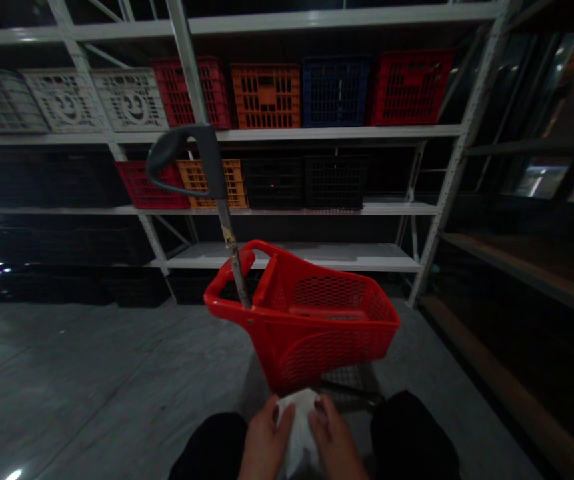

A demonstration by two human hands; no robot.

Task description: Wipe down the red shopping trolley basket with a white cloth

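Our left hand [265, 441] and right hand [334, 437] press together from either side on a crumpled white bundle [299, 427], cloth or plastic we cannot tell, held low just behind a red mesh-sided plastic trolley basket [334, 327]. Its long metal pole with a dark curved handle [185, 157] rises from the basket's far corner, as if set for pulling. Beyond the basket, white steel shelving [467, 160] carries stacked plastic crates [267, 97] in red, orange, blue and black; grey polished concrete floor [91, 373] spreads beneath it.

Dim, shadowy light, white glare on the left of the floor [67, 360], shelving [337, 132] bowed toward the edges
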